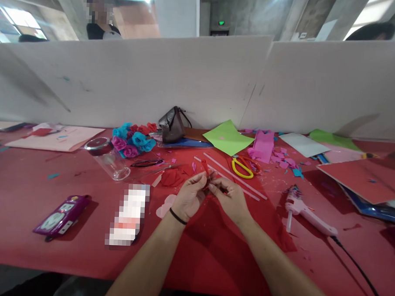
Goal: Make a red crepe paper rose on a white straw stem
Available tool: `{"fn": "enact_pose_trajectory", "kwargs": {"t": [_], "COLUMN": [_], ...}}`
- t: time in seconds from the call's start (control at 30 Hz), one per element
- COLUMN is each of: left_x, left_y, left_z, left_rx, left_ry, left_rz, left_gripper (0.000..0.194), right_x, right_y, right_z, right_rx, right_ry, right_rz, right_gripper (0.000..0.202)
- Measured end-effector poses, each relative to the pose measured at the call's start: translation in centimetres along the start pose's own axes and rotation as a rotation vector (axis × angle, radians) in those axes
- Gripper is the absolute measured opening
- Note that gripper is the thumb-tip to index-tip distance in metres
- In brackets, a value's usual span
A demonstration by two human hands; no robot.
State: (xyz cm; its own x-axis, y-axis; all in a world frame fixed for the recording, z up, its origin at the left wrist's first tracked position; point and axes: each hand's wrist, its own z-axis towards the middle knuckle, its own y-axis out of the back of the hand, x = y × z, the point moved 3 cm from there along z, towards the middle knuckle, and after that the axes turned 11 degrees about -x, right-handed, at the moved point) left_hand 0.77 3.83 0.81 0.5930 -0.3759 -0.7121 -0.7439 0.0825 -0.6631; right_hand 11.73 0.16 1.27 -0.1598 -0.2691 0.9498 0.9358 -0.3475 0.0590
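My left hand [190,192], with a black band at the wrist, pinches a small twisted piece of red crepe paper [204,165] over the middle of the table. The fingertips of my right hand [232,197] close on the lower part of this same paper, right beside the left fingers. Where the fingers meet, the paper is partly hidden. Crumpled red paper [173,177] lies just left of my hands, and pale pink petal shapes [165,206] rest by my left wrist. Behind my right hand are glue sticks [240,178] and yellow-handled scissors [243,168].
A pink glue gun [307,211] lies at right, its cord running to the front edge. Left stand a clear jar [113,162], paper flowers [135,141] and a purple power strip [62,216]. A white partition [138,80] closes off the back; people are beyond it.
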Motion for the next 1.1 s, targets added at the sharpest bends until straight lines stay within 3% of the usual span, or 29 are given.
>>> {"fn": "enact_pose_trajectory", "kwargs": {"t": [0.4, 0.6, 0.87, 0.97, 1.03, 1.1], "left_x": [0.1, 0.1, -0.1, 0.2, 0.6, 0.9], "left_y": [0.2, 0.2, 0.6, 0.7, 0.5, 0.1], "left_z": [0.1, 0.1, 0.6, 0.6, 0.5, 0.3], "left_rx": [-0.085, -0.072, -0.1, -0.1, -0.095, -0.074], "left_ry": [-0.027, -0.079, -0.109, -0.138, -0.181, -0.233], "left_rz": [0.009, 0.048, -0.024, 0.03, 0.075, 0.122], "left_gripper": [0.024, 0.025, 0.027, 0.026, 0.025, 0.025], "right_x": [-0.2, 0.1, 0.2, -0.4, -0.6, -0.4], "right_y": [-0.2, -0.1, 0.5, 0.6, 0.6, 0.7], "right_z": [-0.1, -0.1, 0.2, 0.3, 0.4, 0.4], "right_rx": [0.016, 0.067, -0.011, -0.062, -0.088, -0.09], "right_ry": [-0.018, 0.036, 0.107, 0.044, 0.014, 0.022], "right_rz": [-0.021, -0.172, -0.349, -0.248, -0.075, 0.084], "right_gripper": [0.018, 0.02, 0.034, 0.029, 0.02, 0.025]}}
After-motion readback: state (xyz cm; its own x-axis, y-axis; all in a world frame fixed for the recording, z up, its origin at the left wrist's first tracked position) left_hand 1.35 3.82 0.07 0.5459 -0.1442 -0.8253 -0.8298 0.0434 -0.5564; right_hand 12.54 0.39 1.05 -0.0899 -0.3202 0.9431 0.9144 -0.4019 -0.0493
